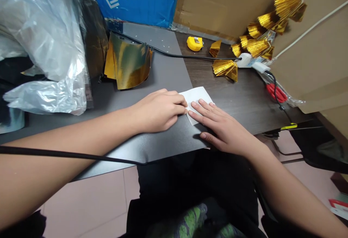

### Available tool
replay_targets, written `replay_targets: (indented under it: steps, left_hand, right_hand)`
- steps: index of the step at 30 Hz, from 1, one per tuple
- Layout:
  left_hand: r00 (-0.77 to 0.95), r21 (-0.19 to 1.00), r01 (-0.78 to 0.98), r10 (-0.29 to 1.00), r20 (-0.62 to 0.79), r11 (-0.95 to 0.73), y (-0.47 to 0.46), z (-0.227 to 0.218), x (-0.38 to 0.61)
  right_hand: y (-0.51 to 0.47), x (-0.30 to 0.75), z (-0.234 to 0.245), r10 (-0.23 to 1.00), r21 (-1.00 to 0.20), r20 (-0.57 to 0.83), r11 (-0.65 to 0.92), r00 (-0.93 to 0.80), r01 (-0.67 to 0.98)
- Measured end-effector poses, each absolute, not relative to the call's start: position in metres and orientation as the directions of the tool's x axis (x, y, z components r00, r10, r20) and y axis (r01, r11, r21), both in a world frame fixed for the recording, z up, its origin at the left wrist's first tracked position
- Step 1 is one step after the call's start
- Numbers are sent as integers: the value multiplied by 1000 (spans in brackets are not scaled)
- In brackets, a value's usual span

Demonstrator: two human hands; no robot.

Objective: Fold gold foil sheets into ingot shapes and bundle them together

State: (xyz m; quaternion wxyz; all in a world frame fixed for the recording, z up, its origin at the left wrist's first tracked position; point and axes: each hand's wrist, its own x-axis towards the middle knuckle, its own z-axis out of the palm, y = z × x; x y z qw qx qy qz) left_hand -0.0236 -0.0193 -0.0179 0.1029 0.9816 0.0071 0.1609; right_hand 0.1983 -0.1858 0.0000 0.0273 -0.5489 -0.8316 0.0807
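A small white sheet of paper point(200, 92) lies on the table across the seam between its grey and dark wood surfaces. My left hand point(160, 109) rests at the paper's left edge, its fingers curled and pressed together there; whether they pinch the paper is hidden. Across the right part of the sheet my right hand point(217, 124) lies flat, fingers stretched out and thumb apart on the table. Beyond my left hand stand curved gold foil sheets point(132, 64). Farther back on the right are pleated gold foil fans point(225, 68).
A yellow tape measure point(195, 44) sits at the back near a black cable point(174, 54) running to a white power strip point(245, 60). Red-handled scissors point(276, 92) lie to the right. Clear plastic bags point(51, 38) crowd the left; cardboard boxes point(212, 9) and a blue one point(141, 2) stand behind.
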Motion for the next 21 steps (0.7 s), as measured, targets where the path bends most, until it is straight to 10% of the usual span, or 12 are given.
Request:
replay_targets:
  steps: [14,21]
  left_hand:
    - [932,233,-6,79,355,-973,-20,-21,-23]
    - [941,243,9,90,325,-970,-20,-21,-21]
  right_hand:
    - [-177,214,1,868,-220,-41,475,-494,852]
    - [-185,184,0,954,-113,171,266,-245,957]
